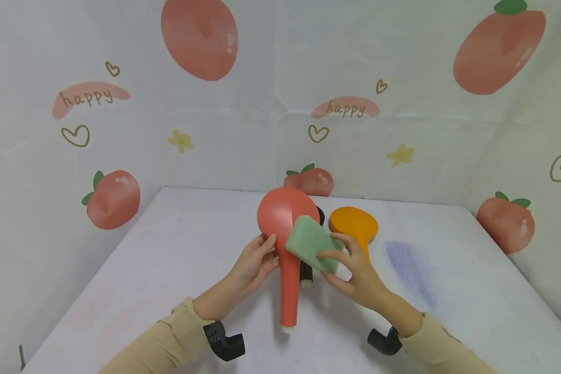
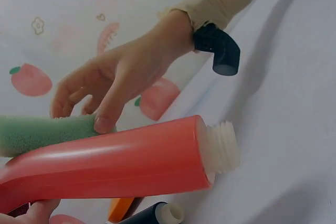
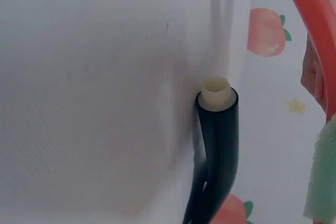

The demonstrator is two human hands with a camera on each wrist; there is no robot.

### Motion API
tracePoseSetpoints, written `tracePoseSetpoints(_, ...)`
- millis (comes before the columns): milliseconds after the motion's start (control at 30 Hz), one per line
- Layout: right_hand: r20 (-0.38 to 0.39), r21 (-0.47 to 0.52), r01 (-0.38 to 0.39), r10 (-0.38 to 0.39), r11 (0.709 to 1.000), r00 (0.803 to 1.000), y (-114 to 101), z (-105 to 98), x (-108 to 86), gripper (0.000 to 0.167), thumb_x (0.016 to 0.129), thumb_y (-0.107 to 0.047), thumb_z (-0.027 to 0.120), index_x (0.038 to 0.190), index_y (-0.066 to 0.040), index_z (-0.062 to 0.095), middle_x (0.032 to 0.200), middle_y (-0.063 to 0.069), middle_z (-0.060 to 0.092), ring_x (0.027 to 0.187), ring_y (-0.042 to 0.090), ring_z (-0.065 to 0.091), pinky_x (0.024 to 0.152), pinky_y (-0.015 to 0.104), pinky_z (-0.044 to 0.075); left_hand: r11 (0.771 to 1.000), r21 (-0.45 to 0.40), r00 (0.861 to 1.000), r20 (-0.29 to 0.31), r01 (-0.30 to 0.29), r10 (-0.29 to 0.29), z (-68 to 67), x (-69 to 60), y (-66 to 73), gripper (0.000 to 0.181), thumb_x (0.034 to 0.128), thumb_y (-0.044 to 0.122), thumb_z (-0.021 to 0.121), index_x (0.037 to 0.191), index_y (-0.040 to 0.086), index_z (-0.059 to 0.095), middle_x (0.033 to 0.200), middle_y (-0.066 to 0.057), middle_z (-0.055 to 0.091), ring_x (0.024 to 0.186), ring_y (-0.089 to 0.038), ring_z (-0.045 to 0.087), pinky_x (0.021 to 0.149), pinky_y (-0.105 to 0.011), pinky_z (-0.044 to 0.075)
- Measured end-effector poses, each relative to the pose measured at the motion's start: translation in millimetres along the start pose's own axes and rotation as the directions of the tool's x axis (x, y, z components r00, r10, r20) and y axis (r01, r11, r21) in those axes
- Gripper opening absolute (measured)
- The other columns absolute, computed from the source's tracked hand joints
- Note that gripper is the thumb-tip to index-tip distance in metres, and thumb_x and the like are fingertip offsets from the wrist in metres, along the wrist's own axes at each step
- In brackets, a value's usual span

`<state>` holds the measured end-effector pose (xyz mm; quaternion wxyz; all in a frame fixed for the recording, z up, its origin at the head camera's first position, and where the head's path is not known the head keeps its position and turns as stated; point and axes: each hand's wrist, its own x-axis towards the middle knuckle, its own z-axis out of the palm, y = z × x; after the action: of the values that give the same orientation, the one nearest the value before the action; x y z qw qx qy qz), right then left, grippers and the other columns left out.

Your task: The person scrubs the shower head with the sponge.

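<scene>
In the head view my left hand (image 1: 256,264) grips a red paddle-shaped object (image 1: 289,291) where its round head meets the handle, holding it upright with the pale threaded end (image 2: 221,148) down. My right hand (image 1: 361,271) pinches a green sponge (image 1: 310,244) between thumb and fingers, its left edge against the red object's front. The left wrist view shows the sponge (image 2: 47,132) lying along the red surface (image 2: 121,163), with the right hand (image 2: 123,72) above it. Only part of my left hand (image 2: 34,213) shows there.
Behind the red object are a black object (image 1: 306,272) with a pale end and an orange round-headed one (image 1: 354,223). A bluish-purple smudge (image 1: 411,270) marks the white table (image 1: 472,291) on the right. A printed cloth (image 1: 243,130) hangs at the back.
</scene>
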<state>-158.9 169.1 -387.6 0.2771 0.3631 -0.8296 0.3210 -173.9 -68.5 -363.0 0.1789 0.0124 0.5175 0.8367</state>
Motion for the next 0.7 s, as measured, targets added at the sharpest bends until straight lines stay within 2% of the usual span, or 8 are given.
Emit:
tracePoseSetpoints(100,-0.035,-0.027,-0.061,0.060,0.998,0.998,2,1,1.6,0.046,0.065,0.000,0.078,0.104,-0.019,0.064,0.124,0.022,0.047,0.113,0.036,0.047,0.080,0.049,0.048,1.000,0.011,0.999,-0.034,-0.005,0.006,0.4,1.9,0.0,0.042,0.0999,0.017,0.041,0.137,-0.001,0.035,0.122,-0.004,0.049,0.105,-0.014,0.053,0.093,-0.027,0.051)
tracePoseSetpoints(167,-0.055,-0.038,-0.113,0.111,0.993,0.992,2,1,2.4,0.044,0.066,-0.001,0.078,0.105,-0.018,0.064,0.124,0.022,0.047,0.112,0.038,0.048,0.077,0.048,0.047,1.000,0.020,0.998,-0.056,-0.012,0.013,-0.1,3.5,-0.5,0.042,0.0996,0.015,0.041,0.136,-0.005,0.036,0.117,-0.003,0.054,0.101,-0.012,0.056,0.095,-0.028,0.050)
tracePoseSetpoints(267,-0.075,-0.031,-0.178,0.176,0.983,0.982,2,3,2.3,0.042,0.069,-0.002,0.078,0.106,-0.016,0.064,0.125,0.021,0.046,0.111,0.039,0.049,0.077,0.050,0.049,1.000,0.015,0.997,-0.076,-0.020,0.022,-0.9,5.0,-1.2,0.041,0.0990,0.014,0.042,0.132,-0.009,0.038,0.105,0.000,0.058,0.092,-0.009,0.060,0.092,-0.026,0.051)
tracePoseSetpoints(333,-0.091,-0.012,-0.205,0.203,0.979,0.975,2,4,1.6,0.042,0.070,-0.001,0.077,0.107,-0.015,0.063,0.125,0.021,0.045,0.110,0.038,0.050,0.078,0.051,0.050,1.000,0.006,0.997,-0.070,-0.023,0.023,-1.4,5.3,-1.5,0.041,0.0990,0.014,0.042,0.130,-0.011,0.038,0.096,0.004,0.058,0.088,-0.008,0.061,0.085,-0.021,0.053)
tracePoseSetpoints(433,-0.121,0.022,-0.221,0.222,0.975,0.967,2,8,0.8,0.043,0.070,0.001,0.077,0.107,-0.013,0.061,0.126,0.022,0.044,0.110,0.036,0.050,0.080,0.051,0.050,1.000,-0.005,0.998,-0.057,-0.026,0.026,-1.0,4.6,-1.0,0.040,0.0990,0.014,0.042,0.129,-0.013,0.038,0.092,0.005,0.059,0.085,-0.007,0.062,0.081,-0.018,0.053)
tracePoseSetpoints(567,-0.148,0.067,-0.226,0.234,0.972,0.961,0,13,0.8,0.043,0.069,0.002,0.077,0.107,-0.012,0.060,0.125,0.023,0.043,0.115,0.036,0.045,0.085,0.051,0.046,0.999,-0.019,0.999,-0.042,-0.031,0.030,-0.2,3.0,-0.3,0.042,0.0990,0.013,0.042,0.131,-0.013,0.036,0.092,0.006,0.061,0.085,-0.007,0.063,0.082,-0.019,0.053)
tracePoseSetpoints(700,-0.120,0.114,-0.230,0.243,0.967,0.963,-4,15,-0.8,0.043,0.070,0.001,0.076,0.107,-0.014,0.059,0.127,0.020,0.041,0.117,0.033,0.043,0.086,0.048,0.045,0.999,-0.043,0.999,-0.036,-0.032,0.030,1.0,2.7,0.7,0.043,0.0991,0.013,0.042,0.134,-0.012,0.034,0.093,0.006,0.061,0.087,-0.007,0.064,0.084,-0.020,0.053)
